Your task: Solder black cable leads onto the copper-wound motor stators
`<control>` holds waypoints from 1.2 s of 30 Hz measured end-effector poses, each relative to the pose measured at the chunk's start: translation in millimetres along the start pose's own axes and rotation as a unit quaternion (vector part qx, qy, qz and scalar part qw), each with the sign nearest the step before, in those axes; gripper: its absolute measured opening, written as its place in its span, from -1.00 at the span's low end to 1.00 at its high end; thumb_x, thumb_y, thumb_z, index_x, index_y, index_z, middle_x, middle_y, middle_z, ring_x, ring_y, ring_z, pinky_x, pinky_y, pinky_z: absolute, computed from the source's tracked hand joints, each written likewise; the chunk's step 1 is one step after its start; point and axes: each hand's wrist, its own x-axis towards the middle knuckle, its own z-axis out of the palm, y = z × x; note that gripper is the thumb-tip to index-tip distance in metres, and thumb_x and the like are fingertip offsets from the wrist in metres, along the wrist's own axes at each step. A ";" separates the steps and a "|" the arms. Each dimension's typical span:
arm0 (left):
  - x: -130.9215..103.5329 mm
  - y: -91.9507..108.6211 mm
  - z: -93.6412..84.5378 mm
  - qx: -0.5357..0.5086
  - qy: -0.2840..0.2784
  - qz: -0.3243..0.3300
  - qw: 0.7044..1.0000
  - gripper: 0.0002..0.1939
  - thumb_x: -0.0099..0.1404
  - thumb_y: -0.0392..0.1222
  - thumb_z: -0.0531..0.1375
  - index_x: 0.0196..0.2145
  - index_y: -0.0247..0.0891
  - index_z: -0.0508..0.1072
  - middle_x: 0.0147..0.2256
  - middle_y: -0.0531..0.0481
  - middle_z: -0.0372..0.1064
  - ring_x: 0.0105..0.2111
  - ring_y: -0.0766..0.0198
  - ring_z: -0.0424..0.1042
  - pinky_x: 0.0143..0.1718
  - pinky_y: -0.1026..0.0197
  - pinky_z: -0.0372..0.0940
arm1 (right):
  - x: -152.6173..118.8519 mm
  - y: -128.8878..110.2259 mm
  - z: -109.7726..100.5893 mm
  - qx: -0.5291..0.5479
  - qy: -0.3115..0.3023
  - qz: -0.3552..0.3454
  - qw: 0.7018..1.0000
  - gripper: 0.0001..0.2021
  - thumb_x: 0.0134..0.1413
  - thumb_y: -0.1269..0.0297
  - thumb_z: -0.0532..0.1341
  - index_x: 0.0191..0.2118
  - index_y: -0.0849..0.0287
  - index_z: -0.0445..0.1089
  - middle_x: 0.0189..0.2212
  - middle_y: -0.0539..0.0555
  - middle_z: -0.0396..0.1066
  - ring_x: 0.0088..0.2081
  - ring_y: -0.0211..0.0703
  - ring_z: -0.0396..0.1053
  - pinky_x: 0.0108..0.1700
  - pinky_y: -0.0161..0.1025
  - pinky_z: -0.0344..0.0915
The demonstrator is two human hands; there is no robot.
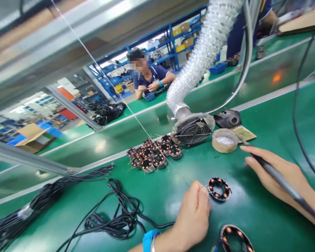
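Observation:
My left hand (195,213), with a blue wristband, is closed in a pinch on a thin wire beside a copper-wound stator ring (219,189) lying on the green table. My right hand (280,175) holds a black soldering iron (275,173) whose tip end points at the sponge tray (243,134) and the round container (225,140) of whitish material. Another copper-wound ring (236,239) lies at the bottom edge, partly out of view, with coloured wires at its left side.
Several stators (148,154) stand grouped near the fume fan (194,130) with its foil duct (199,52). Black cable (115,213) and a cable bundle (39,199) lie left. A person (147,75) sits across; another stands at upper right. A dark cord (296,115) hangs right.

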 end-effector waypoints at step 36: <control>21.6 -8.8 -34.9 -0.168 -0.005 -0.092 0.981 -0.58 0.07 0.15 0.32 -0.40 -0.31 0.43 -0.60 0.15 0.26 -0.74 0.52 -0.03 -0.69 0.35 -0.18 | -2.9 -69.2 40.7 0.226 -0.095 -0.161 0.956 -0.70 0.08 0.59 0.15 -0.07 0.18 0.29 -0.36 0.04 0.46 -0.43 -0.20 0.20 -0.39 -0.25 0.24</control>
